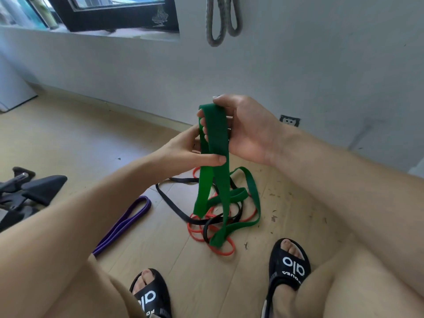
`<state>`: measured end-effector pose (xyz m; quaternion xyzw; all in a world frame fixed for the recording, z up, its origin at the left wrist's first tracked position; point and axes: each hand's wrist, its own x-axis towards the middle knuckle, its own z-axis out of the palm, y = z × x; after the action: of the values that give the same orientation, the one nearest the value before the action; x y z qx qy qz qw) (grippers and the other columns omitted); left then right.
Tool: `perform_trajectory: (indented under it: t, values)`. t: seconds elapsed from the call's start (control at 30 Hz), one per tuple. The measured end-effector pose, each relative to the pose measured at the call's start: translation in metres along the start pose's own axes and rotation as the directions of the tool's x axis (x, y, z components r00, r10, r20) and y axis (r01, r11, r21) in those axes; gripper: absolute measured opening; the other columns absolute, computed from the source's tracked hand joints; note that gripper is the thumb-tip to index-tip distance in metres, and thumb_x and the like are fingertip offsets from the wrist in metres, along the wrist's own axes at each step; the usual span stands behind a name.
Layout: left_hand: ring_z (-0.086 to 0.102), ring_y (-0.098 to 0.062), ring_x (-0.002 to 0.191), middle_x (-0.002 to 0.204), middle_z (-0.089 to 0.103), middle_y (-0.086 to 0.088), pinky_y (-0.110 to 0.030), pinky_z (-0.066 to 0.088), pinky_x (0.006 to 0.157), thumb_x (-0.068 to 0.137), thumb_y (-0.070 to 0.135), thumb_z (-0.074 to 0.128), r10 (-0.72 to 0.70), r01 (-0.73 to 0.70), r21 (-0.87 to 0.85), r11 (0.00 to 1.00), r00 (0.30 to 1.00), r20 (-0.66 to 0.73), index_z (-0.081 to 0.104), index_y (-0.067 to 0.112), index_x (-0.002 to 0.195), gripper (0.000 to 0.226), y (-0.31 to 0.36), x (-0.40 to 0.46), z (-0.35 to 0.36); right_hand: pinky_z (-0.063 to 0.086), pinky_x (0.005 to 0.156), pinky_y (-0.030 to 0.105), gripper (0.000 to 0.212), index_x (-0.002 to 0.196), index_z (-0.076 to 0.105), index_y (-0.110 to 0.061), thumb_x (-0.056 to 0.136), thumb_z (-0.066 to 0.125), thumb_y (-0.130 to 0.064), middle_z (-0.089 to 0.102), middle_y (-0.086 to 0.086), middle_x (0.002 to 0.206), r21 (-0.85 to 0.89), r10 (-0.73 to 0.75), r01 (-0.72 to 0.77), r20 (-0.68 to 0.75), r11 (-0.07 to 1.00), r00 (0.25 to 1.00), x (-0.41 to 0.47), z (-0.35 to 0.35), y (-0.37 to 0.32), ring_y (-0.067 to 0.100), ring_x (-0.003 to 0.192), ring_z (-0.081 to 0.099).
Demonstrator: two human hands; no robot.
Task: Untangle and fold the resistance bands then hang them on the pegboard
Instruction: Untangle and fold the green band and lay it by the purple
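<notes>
Nearest, two feet in black slides (290,263) stand on the pale wood-plank floor (68,134), below and to either side of the hands. Between the feet and the hands lies a tangle: a red band (195,232) and a black band (169,203) looped through each other on the planks, with the lower loops of the green band (215,138) draped into them. Left of the tangle, below the left forearm, a purple band (128,222) lies apart, folded flat. Small dark debris dots the floor under the right forearm. Higher up, the right hand (247,129) holds the top fold of the green band, fingers curled round its far side, thumb on top. The left hand (190,150) pinches the same band just lower, thumb pressed on its front face, fingers behind. Far left of the left arm sits dark folding equipment (29,191), kind unclear. Beyond the hands, a grey-white wall (321,65) meets the floor; a wall socket (289,120) sits just right of the right hand. Above the hands a grey band (223,19) hangs in loops on the wall; its hanger is out of frame. Upper left, a dark-framed window (114,12) over a sill.
</notes>
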<state>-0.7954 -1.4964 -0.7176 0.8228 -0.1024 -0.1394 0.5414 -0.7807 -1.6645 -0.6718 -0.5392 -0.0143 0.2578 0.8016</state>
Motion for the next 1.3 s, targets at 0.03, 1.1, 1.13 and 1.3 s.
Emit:
perform_trajectory:
  t: [0.03, 1.1, 1.13, 1.3]
  values:
    - [0.071, -0.021, 0.109, 0.115, 0.075, -0.006, -0.041, 0.055, 0.1, 0.073, 0.028, 0.086, -0.011, 0.011, 0.009, 1.0, 1.0, 0.021, 0.061, 0.021, 0.125, 0.058, 0.0, -0.001, -0.001, 0.051, 0.075, 0.035, 0.031, 0.082, 0.068, -0.007, 0.101, 0.052, -0.026, 0.065, 0.01, 0.087, 0.032, 0.005, -0.005, -0.009, 0.999, 1.0, 0.0, 0.001, -0.001, 0.02, 0.076, 0.058]
    - [0.064, -0.018, 0.089, 0.096, 0.067, 0.002, -0.037, 0.055, 0.083, 0.095, 0.041, 0.065, 0.202, -0.103, 0.493, 0.864, 0.968, -0.152, 0.051, 0.029, 0.098, 0.019, 0.011, 0.004, -0.026, 0.048, 0.105, 0.041, 0.024, 0.067, 0.052, -0.018, 0.09, 0.06, -0.018, 0.045, 0.001, 0.061, 0.06, -0.164, 0.175, -0.147, 0.983, 0.975, 0.002, -0.05, -0.033, 0.018, 0.068, 0.057]
    - [0.061, -0.013, 0.081, 0.091, 0.064, 0.004, -0.026, 0.052, 0.074, 0.094, 0.044, 0.066, 0.258, -0.13, 0.547, 0.827, 0.952, -0.164, 0.05, 0.028, 0.098, 0.023, 0.013, 0.003, -0.026, 0.049, 0.106, 0.043, 0.021, 0.07, 0.053, -0.018, 0.09, 0.059, -0.019, 0.048, 0.001, 0.064, 0.06, -0.138, 0.147, -0.139, 0.987, 0.981, 0.003, -0.055, -0.032, 0.019, 0.072, 0.059]
    - [0.051, 0.0, 0.058, 0.069, 0.055, 0.012, -0.018, 0.036, 0.053, 0.086, 0.056, 0.072, 0.33, -0.168, 0.705, 0.689, 0.939, -0.099, 0.048, 0.033, 0.085, 0.032, 0.014, 0.001, -0.021, 0.055, 0.099, 0.044, 0.017, 0.105, 0.056, -0.01, 0.088, 0.055, -0.007, 0.059, 0.01, 0.11, -0.435, -0.109, -0.044, -0.321, 0.899, 0.941, 0.016, -0.064, -0.015, 0.028, 0.111, 0.064]
